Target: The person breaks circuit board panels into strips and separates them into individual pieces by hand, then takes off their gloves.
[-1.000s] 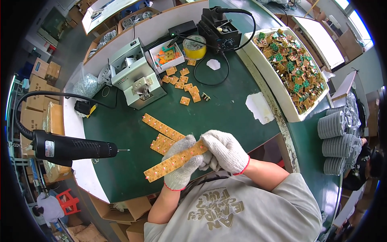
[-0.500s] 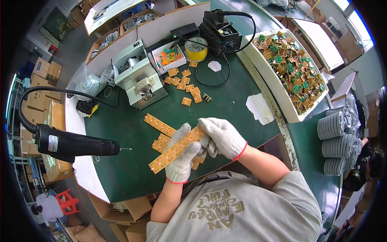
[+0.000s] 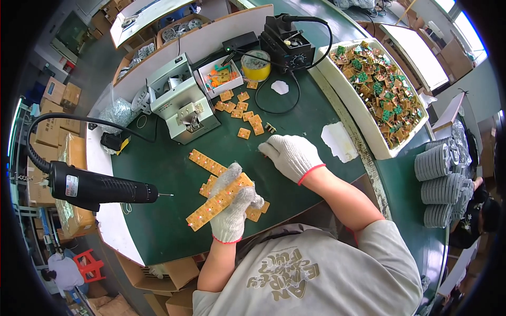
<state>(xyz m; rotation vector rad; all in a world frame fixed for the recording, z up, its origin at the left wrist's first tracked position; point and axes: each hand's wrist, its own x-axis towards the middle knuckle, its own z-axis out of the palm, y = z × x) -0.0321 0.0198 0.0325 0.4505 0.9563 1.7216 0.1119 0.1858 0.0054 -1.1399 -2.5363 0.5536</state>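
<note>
My left hand (image 3: 232, 213), in a white knit glove with a red cuff, grips an orange-brown circuit board strip (image 3: 217, 206), thumb on top and fingers underneath. The strip runs slantwise over other board strips (image 3: 206, 161) lying on the green table. My right hand (image 3: 294, 157), gloved alike, is apart from the strip, over the table to its upper right. Its fingertips are pressed together; what they hold, if anything, is hidden. Beyond it lie several small square boards (image 3: 244, 133) and a small upright-pinned part (image 3: 270, 128).
A black electric screwdriver (image 3: 105, 184) hangs at left, its bit pointing right. Behind stand a grey metal machine (image 3: 184, 105), a parts box (image 3: 232, 84), yellow tape (image 3: 256, 66) and a soldering station (image 3: 290, 45). A white foam tray (image 3: 390, 154) of small boards stands at right.
My right hand has left the strip and moved up and to the right. The left hand keeps the strip, now slightly lower left, and its right end looks shorter.
</note>
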